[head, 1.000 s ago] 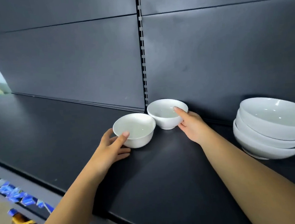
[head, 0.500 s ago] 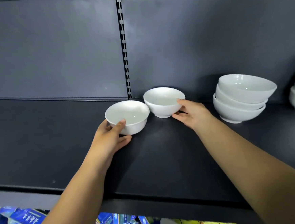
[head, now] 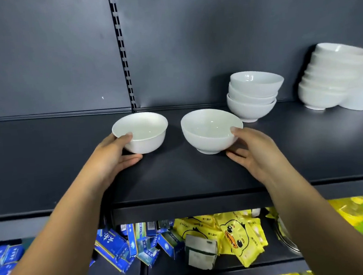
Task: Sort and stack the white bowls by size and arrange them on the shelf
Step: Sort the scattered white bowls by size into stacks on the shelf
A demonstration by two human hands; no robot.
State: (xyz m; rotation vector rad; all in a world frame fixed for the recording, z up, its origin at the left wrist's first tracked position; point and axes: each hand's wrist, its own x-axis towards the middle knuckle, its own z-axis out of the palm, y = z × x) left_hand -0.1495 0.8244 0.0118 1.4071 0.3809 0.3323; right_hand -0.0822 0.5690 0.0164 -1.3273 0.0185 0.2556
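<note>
Dark shelf (head: 179, 181): two bowls (head: 146, 140), two stacks (head: 251, 101).

the dark shelf (head: 48, 165) lies bare to the left of the left bowl (head: 141, 133), wide room for a hand. a narrow gap parts that bowl from the right bowl (head: 210, 133). further right, the stack of three bowls (head: 252, 96) and a taller stack (head: 332, 77) crowd the back wall; the front strip there is open.
</note>
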